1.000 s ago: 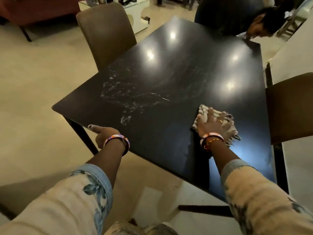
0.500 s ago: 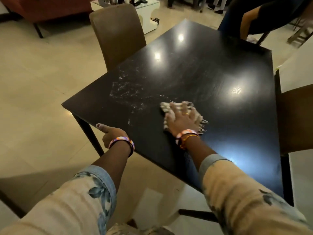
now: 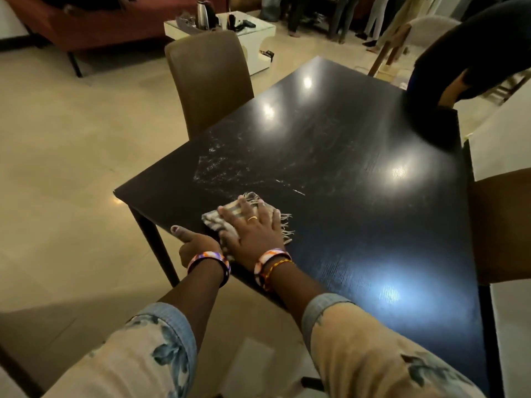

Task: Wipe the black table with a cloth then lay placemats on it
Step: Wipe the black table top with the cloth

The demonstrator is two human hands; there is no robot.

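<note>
**Fingers flat on cloth, near table edge**

Fingers (image 3: 244, 206) of your right hand (image 3: 253, 231) are spread, pressing the cloth (image 3: 214, 221) onto the black table (image 3: 359, 196) near the front-left edge. Left hand (image 3: 195, 244) curls over that edge, thumb out. Cloth's prob soft & light w/ a fringe, so keep your palm mid-cloth.

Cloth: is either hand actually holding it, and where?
Not gripped. The right hand presses flat on top of the cloth with straight fingers. The left hand holds nothing, thumb on the black table edge.
</note>
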